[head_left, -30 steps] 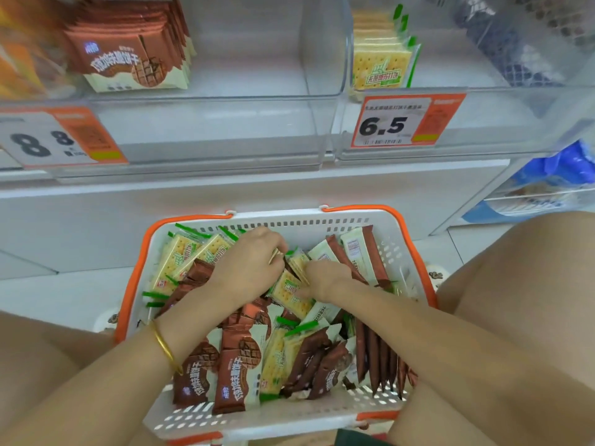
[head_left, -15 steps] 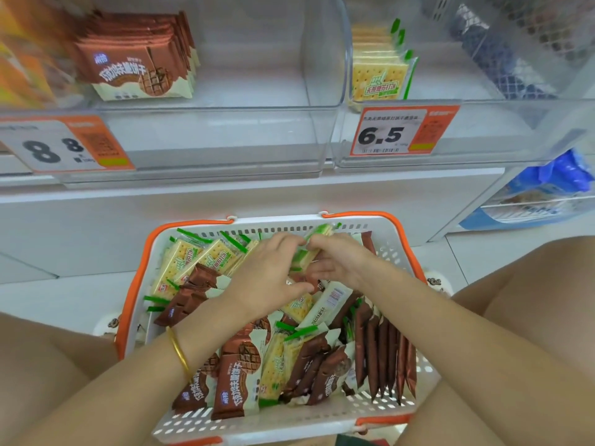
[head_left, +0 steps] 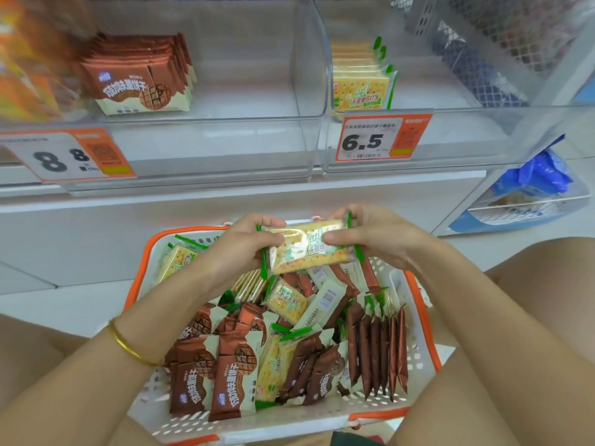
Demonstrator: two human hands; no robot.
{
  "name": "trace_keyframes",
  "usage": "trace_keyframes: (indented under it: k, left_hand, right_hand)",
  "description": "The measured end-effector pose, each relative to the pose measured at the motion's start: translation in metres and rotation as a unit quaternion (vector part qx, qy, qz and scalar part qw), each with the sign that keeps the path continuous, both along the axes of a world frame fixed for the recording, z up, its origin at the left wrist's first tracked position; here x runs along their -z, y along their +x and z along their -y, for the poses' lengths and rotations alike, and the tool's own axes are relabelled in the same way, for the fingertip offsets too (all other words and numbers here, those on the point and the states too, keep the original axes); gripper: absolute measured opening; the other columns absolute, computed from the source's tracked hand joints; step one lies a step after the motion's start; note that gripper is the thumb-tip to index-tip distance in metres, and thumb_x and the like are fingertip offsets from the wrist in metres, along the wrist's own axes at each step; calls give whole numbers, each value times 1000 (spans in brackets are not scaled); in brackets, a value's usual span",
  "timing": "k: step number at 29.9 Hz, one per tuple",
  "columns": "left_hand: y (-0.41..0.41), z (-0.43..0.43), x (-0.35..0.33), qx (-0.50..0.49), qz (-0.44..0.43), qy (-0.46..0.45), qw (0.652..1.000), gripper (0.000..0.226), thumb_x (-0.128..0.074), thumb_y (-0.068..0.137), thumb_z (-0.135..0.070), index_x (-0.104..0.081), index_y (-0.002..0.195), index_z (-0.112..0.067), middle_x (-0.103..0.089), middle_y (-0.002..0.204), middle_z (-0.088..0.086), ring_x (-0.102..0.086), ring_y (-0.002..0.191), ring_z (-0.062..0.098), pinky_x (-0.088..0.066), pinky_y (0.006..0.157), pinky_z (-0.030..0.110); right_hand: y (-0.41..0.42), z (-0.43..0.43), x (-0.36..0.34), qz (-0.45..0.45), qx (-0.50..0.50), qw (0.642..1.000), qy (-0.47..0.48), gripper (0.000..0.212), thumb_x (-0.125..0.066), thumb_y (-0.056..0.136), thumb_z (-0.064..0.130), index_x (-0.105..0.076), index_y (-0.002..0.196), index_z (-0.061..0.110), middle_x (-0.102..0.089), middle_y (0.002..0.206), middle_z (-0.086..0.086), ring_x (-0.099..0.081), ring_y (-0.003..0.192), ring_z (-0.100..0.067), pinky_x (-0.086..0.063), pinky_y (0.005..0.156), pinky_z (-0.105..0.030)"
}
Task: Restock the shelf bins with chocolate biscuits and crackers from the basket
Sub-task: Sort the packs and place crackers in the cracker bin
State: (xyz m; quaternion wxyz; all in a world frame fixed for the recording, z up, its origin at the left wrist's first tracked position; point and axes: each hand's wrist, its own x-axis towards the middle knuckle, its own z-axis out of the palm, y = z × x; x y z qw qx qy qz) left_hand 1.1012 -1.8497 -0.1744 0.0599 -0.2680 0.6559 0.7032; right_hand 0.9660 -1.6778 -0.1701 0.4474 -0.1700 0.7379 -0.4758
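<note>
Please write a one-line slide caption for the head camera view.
Both hands, left hand and right hand, hold cracker packs above the basket, below the cracker bin.

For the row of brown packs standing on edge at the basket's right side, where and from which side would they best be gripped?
Probably from above, by their upper edges: the brown packs stand on edge, faces pressed together, and the basket wall hems in their right. Fingers could pinch several at once across the outer faces. Both hands are busy with a cracker pack.
</note>
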Motion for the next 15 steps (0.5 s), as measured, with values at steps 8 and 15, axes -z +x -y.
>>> trace_keyframes:
  k: [8,15]
  left_hand:
    - [-30,-14,-103,-11,-225,-191,955,23,-60,90,-22,-50,110,-20,-64,91,-6,-64,77,10,-54,62,27]
    - [-98,-5,-127,17,-249,-613,749,50,-52,85,-40,-49,126,-12,-45,130,7,-40,122,22,-26,97,25]
  right_hand:
    - [-30,-42,-123,-107,73,978,-166,27,-70,61,16,-56,83,9,-70,75,-7,-66,62,-16,-52,51,-24]
    - [-113,-12,-149,-260,224,936,-73,25,-78,75,11,-59,91,14,-66,76,-2,-65,64,-13,-51,57,-23]
